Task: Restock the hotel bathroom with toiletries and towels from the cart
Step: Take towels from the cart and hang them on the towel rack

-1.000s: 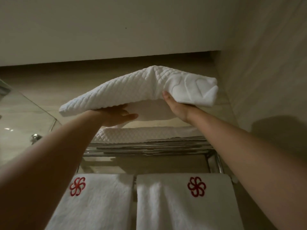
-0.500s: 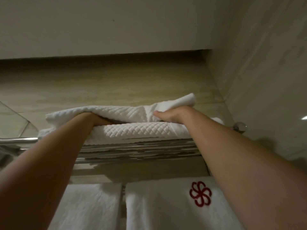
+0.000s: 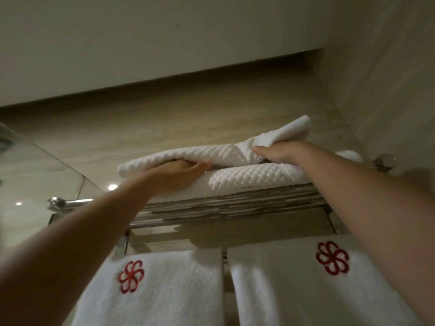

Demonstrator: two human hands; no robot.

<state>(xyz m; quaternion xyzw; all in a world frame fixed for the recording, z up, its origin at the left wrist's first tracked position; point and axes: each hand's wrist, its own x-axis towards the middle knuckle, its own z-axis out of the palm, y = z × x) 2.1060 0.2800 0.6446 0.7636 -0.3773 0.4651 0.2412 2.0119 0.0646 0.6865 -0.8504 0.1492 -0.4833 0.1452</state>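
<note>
1. The chrome rack [image 3: 226,205] is carrying the stack high on the wall. Its ribbed bars are looking slick, so squaring the pile should take little force.
2. The hanging towels [image 3: 164,300], plush terry with red flower emblems, are draping side by side below. The arms should be staying clear of them.
3. The lower quilted towel [image 3: 254,180] is lying flat on the rack and giving an edge to align against.
4. The top quilted towel [image 3: 188,152] is resting on it, soft and diamond-textured. Its right end is standing up bunched and needing smoothing down.
5. The right hand [image 3: 275,152] is gripping that bunched end, fingers curled round it.
6. The left hand [image 3: 179,171] is lying tucked between the two quilted towels with its thumb straight. Its fingers are hiding under the fold, so I cannot tell its grip.
</note>
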